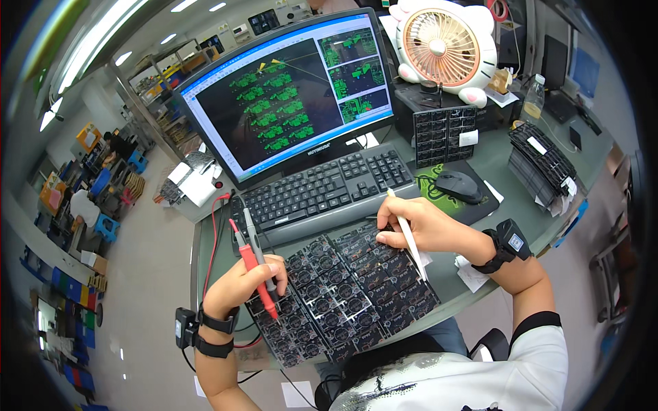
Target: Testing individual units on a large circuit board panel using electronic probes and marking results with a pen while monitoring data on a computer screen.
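Probes point(249, 259) sit in the left grip point(241, 283), over black circuit boards point(343, 298).

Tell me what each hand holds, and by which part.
Left hand: red probe and grey probe, around the middle. Right hand: white pen-like stick, by its upper part.

The head fisheye looks down – from close – at both hands point(236, 282) point(432, 226).

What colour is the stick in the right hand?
The stick is off-white, and it shows best in the head view.
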{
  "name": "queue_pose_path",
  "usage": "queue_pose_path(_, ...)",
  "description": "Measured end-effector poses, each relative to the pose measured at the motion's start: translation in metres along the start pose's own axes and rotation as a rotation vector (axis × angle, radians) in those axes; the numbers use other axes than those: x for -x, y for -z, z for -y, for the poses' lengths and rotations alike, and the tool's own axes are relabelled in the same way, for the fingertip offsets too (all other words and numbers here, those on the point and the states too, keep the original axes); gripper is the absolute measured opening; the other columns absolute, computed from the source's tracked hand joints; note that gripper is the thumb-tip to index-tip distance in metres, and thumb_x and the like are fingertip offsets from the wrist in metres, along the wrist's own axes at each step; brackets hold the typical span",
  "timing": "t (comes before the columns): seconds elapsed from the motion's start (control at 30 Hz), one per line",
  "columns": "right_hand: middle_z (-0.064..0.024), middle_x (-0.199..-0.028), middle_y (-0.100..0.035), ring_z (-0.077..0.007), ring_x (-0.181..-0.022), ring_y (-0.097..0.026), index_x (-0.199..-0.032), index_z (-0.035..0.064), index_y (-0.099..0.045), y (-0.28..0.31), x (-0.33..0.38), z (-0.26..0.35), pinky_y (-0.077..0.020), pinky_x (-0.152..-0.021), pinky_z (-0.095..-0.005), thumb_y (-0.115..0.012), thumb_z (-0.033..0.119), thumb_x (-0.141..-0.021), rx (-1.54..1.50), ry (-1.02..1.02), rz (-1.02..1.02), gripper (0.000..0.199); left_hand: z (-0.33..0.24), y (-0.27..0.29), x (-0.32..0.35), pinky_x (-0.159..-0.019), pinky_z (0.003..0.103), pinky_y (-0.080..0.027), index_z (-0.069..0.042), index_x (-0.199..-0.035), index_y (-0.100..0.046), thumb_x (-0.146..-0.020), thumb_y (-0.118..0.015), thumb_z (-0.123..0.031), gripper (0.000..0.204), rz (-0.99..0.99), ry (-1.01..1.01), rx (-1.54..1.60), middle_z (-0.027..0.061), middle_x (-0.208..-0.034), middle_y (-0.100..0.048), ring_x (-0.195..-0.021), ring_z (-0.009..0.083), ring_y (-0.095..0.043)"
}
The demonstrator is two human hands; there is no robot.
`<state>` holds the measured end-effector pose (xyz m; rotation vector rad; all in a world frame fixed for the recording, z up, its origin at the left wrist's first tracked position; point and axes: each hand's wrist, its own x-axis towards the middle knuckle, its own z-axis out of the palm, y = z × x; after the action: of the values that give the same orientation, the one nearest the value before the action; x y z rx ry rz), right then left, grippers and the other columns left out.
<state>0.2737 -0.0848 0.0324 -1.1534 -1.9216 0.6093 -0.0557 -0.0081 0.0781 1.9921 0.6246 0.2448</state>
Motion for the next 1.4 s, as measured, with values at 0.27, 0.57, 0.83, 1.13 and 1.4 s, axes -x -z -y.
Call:
queue_pose_path(0.27, -0.0090, -0.065, -0.059, -0.0279, -0.059, -0.061, -0.082, 0.0057, -0.053, -0.024, 0.006, -0.002, -0.0444, -0.054, -0.0377, -0.068, 0.016, -0.081, 0.160, -0.015, -0.203, 0.018, -0.017, -0.002, -0.015, -0.072, 0.031, -0.041, 0.002, -0.071, -0.057, -0.095, -0.039, -0.032, 0.045, 0.180, -0.068, 0.143, 0.0086, -0.073, -0.054, -0.072, 0.0197, -0.050)
queue_pose_path(0.57, -0.0062, -0.052, -0.052, -0.0276, -0.049, -0.059, -0.077, 0.0082, -0.054, 0.022, 0.021, 0.021, -0.0420, -0.046, -0.0363, -0.073, 0.039, -0.081, 0.183, 0.113, 0.205, 0.036, -0.013, -0.012, -0.014, -0.091, 0.038, -0.040, -0.003, -0.078, -0.064, -0.087, -0.044, -0.030, 0.034, 0.026, -0.122, -0.138, 0.0140, -0.113, -0.059, -0.100, 0.0260, -0.051)
queue_pose_path(0.83, -0.0035, -0.049, -0.046, -0.0264, -0.042, -0.053, -0.076, 0.0093, -0.046, 0.021, 0.051, 0.045, -0.0354, -0.037, -0.0364, -0.069, 0.051, -0.082, 0.187, 0.206, 0.395, 0.048, -0.021, -0.001, -0.020, -0.091, 0.037, -0.043, 0.001, -0.082, -0.062, -0.092, -0.041, -0.027, 0.036, 0.261, 0.024, 0.181, 0.0183, -0.112, -0.062, -0.100, 0.0260, -0.056)
queue_pose_path(1.13, -0.0009, -0.050, -0.042, -0.0195, -0.044, -0.051, -0.074, 0.0099, -0.043, 0.018, 0.055, 0.068, -0.0390, -0.041, -0.0308, -0.064, 0.053, -0.083, 0.447, 0.338, 0.404, 0.049, -0.008, 0.004, -0.029, -0.081, 0.031, -0.044, 0.002, -0.083, -0.061, -0.093, -0.041, -0.030, 0.039, 0.218, -0.017, 0.269, 0.0169, -0.110, -0.062, -0.090, 0.0190, -0.056)
queue_pose_path(1.4, 0.0006, -0.057, -0.050, -0.0191, -0.045, -0.049, -0.069, 0.0132, -0.055, 0.043, 0.045, 0.052, -0.0369, -0.044, -0.0313, -0.078, 0.048, -0.072, 0.482, 0.281, 0.150, 0.042, -0.005, -0.014, -0.040, -0.069, 0.025, -0.045, 0.000, -0.090, -0.062, -0.097, -0.043, -0.035, 0.041, -0.096, -0.028, 0.464, 0.0080, -0.088, -0.062, -0.077, 0.0117, -0.056)
